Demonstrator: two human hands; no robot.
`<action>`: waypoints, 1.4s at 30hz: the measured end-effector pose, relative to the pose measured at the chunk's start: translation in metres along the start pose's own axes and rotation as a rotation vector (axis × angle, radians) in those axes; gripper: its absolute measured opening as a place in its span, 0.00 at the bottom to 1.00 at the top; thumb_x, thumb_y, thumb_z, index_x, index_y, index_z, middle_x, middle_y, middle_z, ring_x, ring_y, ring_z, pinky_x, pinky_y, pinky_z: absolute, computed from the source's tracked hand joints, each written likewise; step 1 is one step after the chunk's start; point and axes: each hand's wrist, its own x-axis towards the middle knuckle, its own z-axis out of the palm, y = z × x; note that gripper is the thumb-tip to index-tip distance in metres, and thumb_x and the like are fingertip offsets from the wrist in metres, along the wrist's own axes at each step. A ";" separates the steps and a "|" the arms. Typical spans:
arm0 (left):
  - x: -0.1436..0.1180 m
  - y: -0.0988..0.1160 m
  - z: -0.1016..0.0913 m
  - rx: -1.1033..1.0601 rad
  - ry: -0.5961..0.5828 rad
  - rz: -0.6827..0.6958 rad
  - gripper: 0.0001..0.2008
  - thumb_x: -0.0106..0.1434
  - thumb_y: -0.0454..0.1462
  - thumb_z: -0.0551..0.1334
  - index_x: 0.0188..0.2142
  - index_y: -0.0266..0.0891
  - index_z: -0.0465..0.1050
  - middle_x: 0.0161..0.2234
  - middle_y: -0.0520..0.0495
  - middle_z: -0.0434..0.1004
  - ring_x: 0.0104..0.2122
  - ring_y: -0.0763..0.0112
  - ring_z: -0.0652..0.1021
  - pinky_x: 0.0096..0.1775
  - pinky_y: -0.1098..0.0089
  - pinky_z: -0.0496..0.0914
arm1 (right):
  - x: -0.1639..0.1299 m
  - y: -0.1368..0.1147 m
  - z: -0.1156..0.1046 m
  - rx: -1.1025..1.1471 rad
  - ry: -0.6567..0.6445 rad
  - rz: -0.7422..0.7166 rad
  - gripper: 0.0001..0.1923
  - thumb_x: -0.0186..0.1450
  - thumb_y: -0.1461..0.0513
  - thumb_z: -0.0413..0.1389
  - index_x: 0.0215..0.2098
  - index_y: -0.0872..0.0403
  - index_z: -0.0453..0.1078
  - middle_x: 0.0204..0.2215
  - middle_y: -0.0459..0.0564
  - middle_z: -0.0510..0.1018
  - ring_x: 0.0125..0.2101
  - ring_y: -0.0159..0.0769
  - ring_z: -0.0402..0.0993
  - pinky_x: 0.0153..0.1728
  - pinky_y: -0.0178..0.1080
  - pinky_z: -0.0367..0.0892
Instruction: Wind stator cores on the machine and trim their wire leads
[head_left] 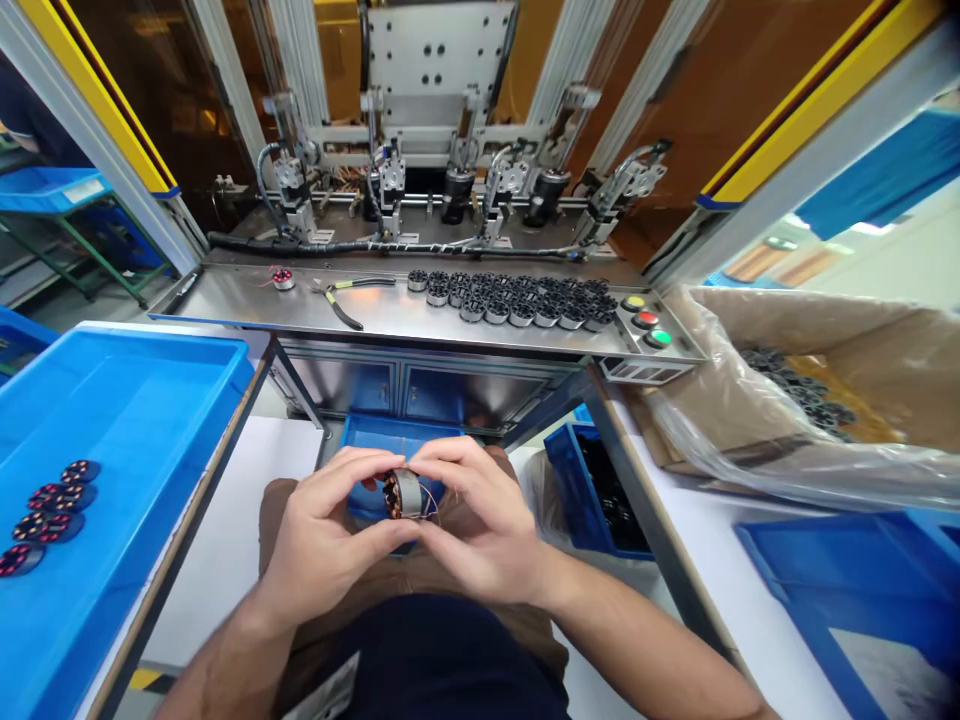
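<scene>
A motor stator point(409, 494) with copper windings, a grey metal ring and thin loose wires is held between both hands above my lap. My left hand point(330, 525) grips it from the left, thumb below and fingers on top. From the right, my right hand point(480, 510) pinches the same stator near the wires, its thumb at the lower edge and its fingertips at the upper edge. The copper coils face left, while the wires come out on the right. Part of the stator is hidden by the fingertips.
Rows of black-topped stators point(517, 300) stand on the steel bench point(285, 312), beside cutting pliers point(345, 298) and a red-wound stator point(283, 280). Push buttons point(646, 320) are at right. A blue tray point(135, 400) with wound stators stands left, a lined carton point(787, 400) right.
</scene>
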 end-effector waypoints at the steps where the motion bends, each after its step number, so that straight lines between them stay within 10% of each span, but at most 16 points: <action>1: 0.000 0.000 0.000 0.016 0.003 0.023 0.23 0.55 0.33 0.73 0.51 0.49 0.78 0.47 0.46 0.80 0.48 0.60 0.78 0.49 0.66 0.72 | 0.001 -0.001 -0.002 0.042 -0.010 0.009 0.23 0.60 0.67 0.62 0.54 0.56 0.71 0.42 0.58 0.76 0.41 0.43 0.76 0.40 0.45 0.75; 7: 0.001 -0.001 0.004 -0.052 0.028 0.007 0.25 0.56 0.31 0.72 0.52 0.50 0.77 0.49 0.46 0.79 0.51 0.62 0.77 0.51 0.67 0.72 | 0.004 -0.005 -0.011 0.169 0.012 0.132 0.03 0.64 0.67 0.61 0.36 0.54 0.76 0.29 0.49 0.76 0.30 0.33 0.73 0.32 0.38 0.71; 13: 0.003 -0.003 0.013 -0.307 0.006 -0.036 0.21 0.56 0.30 0.72 0.49 0.45 0.78 0.48 0.44 0.79 0.46 0.63 0.80 0.44 0.70 0.76 | 0.004 -0.010 -0.008 0.194 0.050 0.284 0.05 0.65 0.66 0.60 0.30 0.55 0.75 0.25 0.47 0.76 0.27 0.32 0.72 0.30 0.37 0.70; 19: 0.002 -0.004 0.003 0.095 0.049 0.217 0.26 0.54 0.26 0.71 0.52 0.46 0.76 0.49 0.44 0.79 0.51 0.59 0.78 0.51 0.62 0.75 | 0.004 0.002 -0.031 0.198 0.049 0.433 0.09 0.68 0.59 0.59 0.31 0.54 0.74 0.28 0.49 0.75 0.30 0.35 0.73 0.33 0.39 0.70; 25: 0.007 0.004 -0.003 0.426 -0.039 0.440 0.32 0.54 0.25 0.70 0.57 0.45 0.72 0.52 0.43 0.80 0.49 0.61 0.81 0.53 0.65 0.75 | 0.026 -0.012 -0.042 0.073 -0.324 0.247 0.10 0.65 0.57 0.63 0.32 0.55 0.73 0.28 0.48 0.75 0.30 0.33 0.70 0.35 0.39 0.66; 34: 0.000 0.008 -0.016 0.250 -0.216 0.360 0.28 0.56 0.26 0.70 0.55 0.46 0.73 0.52 0.41 0.80 0.48 0.60 0.81 0.49 0.62 0.78 | 0.053 -0.007 -0.065 -0.413 -0.673 -0.179 0.15 0.71 0.67 0.50 0.29 0.56 0.73 0.27 0.51 0.75 0.29 0.36 0.65 0.32 0.40 0.62; 42: 0.001 0.009 -0.008 0.406 -0.055 0.427 0.23 0.57 0.25 0.69 0.51 0.39 0.75 0.49 0.41 0.80 0.48 0.64 0.81 0.51 0.68 0.77 | 0.061 -0.032 -0.052 -0.381 -0.593 -0.213 0.18 0.71 0.52 0.54 0.35 0.60 0.73 0.32 0.55 0.76 0.32 0.38 0.68 0.33 0.41 0.65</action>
